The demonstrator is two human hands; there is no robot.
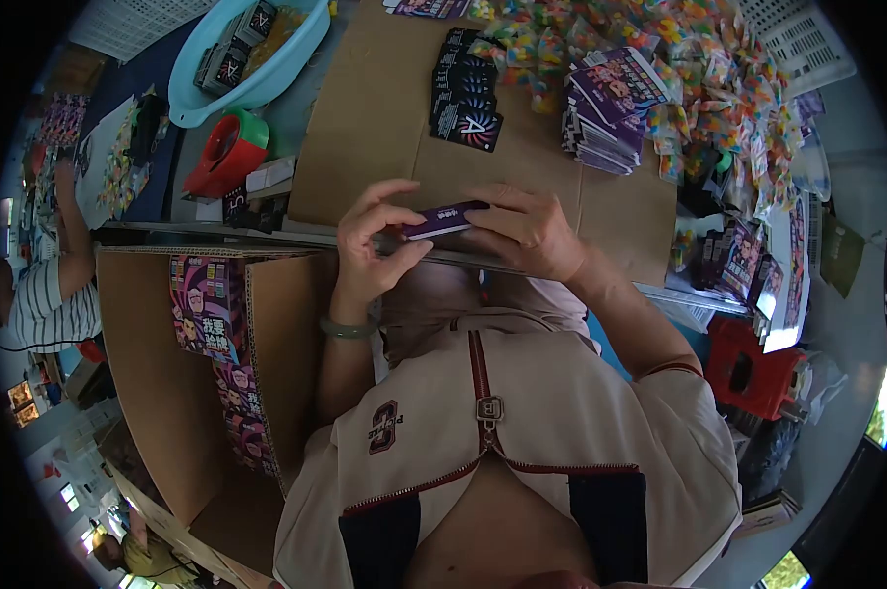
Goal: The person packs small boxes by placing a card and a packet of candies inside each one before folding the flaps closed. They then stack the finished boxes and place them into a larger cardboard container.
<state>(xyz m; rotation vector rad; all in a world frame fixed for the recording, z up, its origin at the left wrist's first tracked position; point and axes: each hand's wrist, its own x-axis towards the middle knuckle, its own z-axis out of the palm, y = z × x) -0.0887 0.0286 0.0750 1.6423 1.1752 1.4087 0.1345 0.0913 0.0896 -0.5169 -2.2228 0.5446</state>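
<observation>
Between my two hands, over the near edge of the worktable, is a small purple box (447, 218) with white lettering on its narrow side. My left hand (373, 240), a green bangle at its wrist, pinches the box's left end between thumb and fingers. At the other end, my right hand (527, 231) grips it with curled fingers. Beyond them, black cards (466, 90) lie overlapping on a cardboard sheet (365, 128). To their right is a stack of purple printed packs (610, 108), beside a large heap of small clear packets (703, 49) with colourful contents.
A deep cardboard carton (134, 344) stands at my left with purple printed boxes (208, 309) inside. On the table's left are a red tape dispenser (222, 157) and a light-blue basin (193, 98). A red stool (748, 373) is at right. Another person in a striped shirt (55, 309) sits far left.
</observation>
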